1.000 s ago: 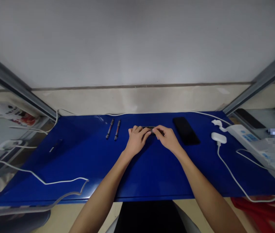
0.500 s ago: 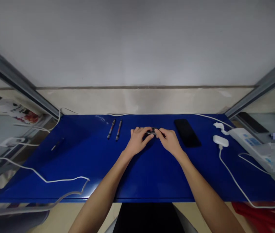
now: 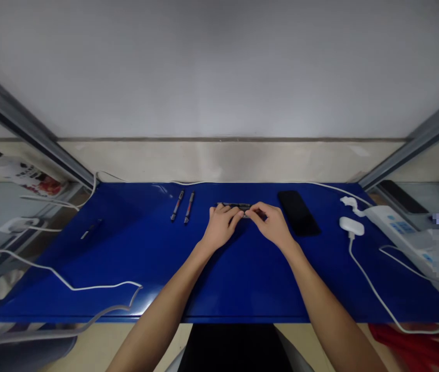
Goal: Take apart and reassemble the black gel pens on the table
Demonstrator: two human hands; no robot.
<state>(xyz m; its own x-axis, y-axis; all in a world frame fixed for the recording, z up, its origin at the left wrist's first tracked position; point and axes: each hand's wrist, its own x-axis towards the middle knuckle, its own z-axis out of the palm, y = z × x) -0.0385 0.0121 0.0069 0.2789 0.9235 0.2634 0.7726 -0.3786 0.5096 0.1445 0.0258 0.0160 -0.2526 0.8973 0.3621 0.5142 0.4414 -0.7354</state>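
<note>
Head view shows the left hand (image 3: 220,226) and right hand (image 3: 270,222) meeting over the blue table (image 3: 242,279), thumbs and fingers of both pinched on a small dark piece (image 3: 246,214) between them, probably so each steadies one end. Just behind the fingertips lies a slim dark bar (image 3: 236,204), partly hidden. Paired pens (image 3: 189,207) lie leftward and a black phone (image 3: 299,213) rightward, likely to keep them out of the hands' way.

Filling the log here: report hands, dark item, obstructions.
Left hand, right hand nearly together. Slim dark item at both, partly hidden. Black phone close right, seemingly not blocking.
</note>
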